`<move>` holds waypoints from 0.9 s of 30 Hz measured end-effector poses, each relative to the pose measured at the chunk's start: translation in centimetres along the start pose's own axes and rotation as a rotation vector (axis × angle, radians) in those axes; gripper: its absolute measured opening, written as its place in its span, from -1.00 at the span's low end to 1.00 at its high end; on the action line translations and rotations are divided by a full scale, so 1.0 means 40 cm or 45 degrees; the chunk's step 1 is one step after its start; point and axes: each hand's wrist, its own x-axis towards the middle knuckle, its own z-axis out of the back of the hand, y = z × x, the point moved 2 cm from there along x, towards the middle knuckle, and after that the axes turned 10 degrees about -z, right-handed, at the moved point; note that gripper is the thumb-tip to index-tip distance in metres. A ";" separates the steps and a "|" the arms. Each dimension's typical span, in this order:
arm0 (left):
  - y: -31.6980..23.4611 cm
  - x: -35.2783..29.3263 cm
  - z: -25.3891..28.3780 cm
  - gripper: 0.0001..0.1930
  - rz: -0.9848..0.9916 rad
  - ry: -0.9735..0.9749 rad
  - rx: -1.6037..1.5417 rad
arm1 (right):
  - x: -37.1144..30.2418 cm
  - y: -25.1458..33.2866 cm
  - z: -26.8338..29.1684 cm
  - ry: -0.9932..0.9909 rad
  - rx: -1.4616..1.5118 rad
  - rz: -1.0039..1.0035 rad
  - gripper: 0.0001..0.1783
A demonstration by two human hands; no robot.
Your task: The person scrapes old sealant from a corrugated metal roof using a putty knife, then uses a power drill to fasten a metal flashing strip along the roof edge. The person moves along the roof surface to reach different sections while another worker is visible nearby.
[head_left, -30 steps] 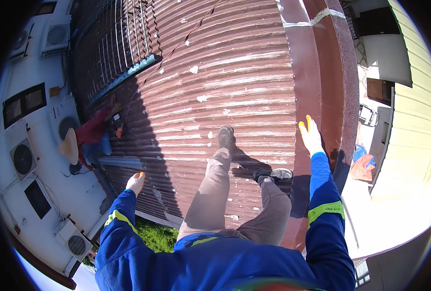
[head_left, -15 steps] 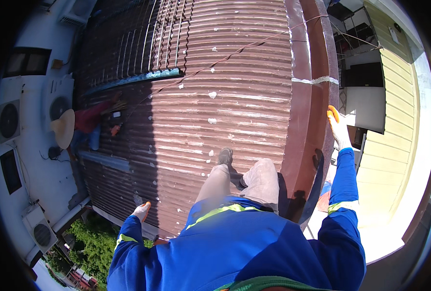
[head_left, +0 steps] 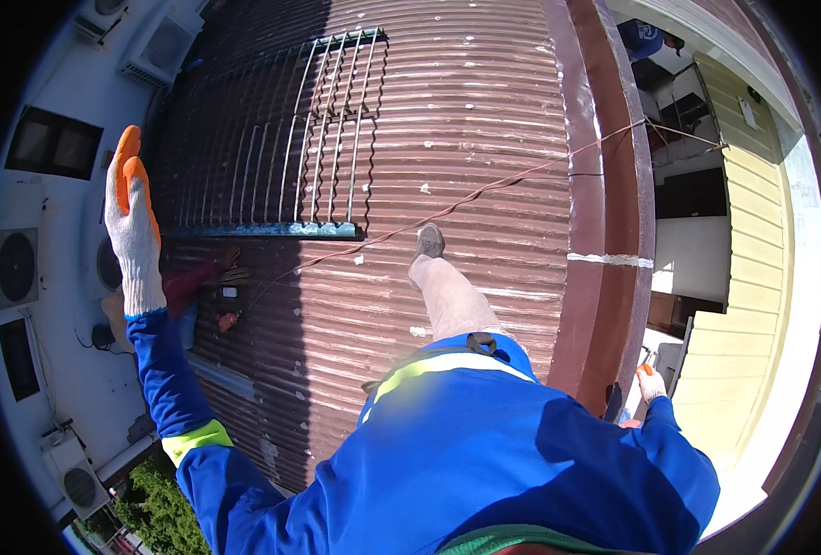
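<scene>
My left hand (head_left: 131, 227), in a white knit glove with orange coating, is raised at the left. Its fingers are stretched out and nothing is in them. Beyond the roof's right edge, my right hand (head_left: 651, 382), gloved alike, hangs low beside the brown gutter (head_left: 605, 305). It looks small and foreshortened, so its finger pose is unclear; no held thing shows. Under me lies a brown corrugated metal roof (head_left: 484, 111). One shoe (head_left: 431, 241) stands on it, just below a thin reddish cable (head_left: 466, 199) that crosses the sheets.
Ahead lies a metal grille (head_left: 336, 120) with a blue-green bar. In the shade at left, partly behind my arm, a co-worker (head_left: 189, 282) crouches near a small orange tool (head_left: 228, 321). Air-conditioner units (head_left: 18, 268) line the white wall. A yellow plank wall (head_left: 739, 250) stands right.
I have stepped forward along the roof; grille and cable are nearer. My left hand has swung up and forward. My right hand has dropped back from the gutter edge.
</scene>
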 end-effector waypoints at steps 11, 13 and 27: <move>0.512 -0.787 -0.620 -0.36 1.637 1.617 -0.435 | -0.023 0.855 0.255 0.237 0.041 -0.377 -0.68; 0.504 -0.853 -0.543 -0.36 1.356 2.094 0.024 | 0.050 1.046 0.274 0.115 0.191 -0.229 -0.72; 0.923 1.554 -1.830 -0.43 0.527 0.458 -0.546 | 0.395 2.124 -0.079 0.561 0.767 -0.236 -0.69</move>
